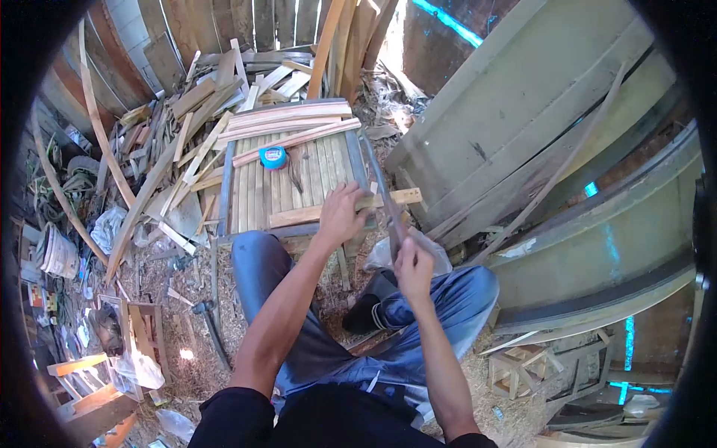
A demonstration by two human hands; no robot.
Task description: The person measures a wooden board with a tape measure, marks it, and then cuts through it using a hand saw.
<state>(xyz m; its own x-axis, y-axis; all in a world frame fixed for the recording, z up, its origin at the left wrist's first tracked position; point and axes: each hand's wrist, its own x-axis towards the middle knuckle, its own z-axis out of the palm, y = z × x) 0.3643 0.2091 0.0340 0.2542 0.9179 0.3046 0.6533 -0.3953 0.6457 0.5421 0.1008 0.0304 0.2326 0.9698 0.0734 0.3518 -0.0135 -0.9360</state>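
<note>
My left hand presses down on a narrow wooden strip, its fingers curled over the wood. The strip lies across the near end of a low slatted wooden bench, one end sticking out past the right edge. In my right hand, fingers wrapped around the handle, is a handsaw. Its long, thin blade points away from me and crosses the strip near that overhanging end. Farther back on the bench lies a blue tape measure, beside several reddish wooden strips.
Scrap wood is heaped behind and left of the bench. Large curved planks lean on the right. A hammer rests on the shavings-covered floor at left. A small wooden frame stands at lower right.
</note>
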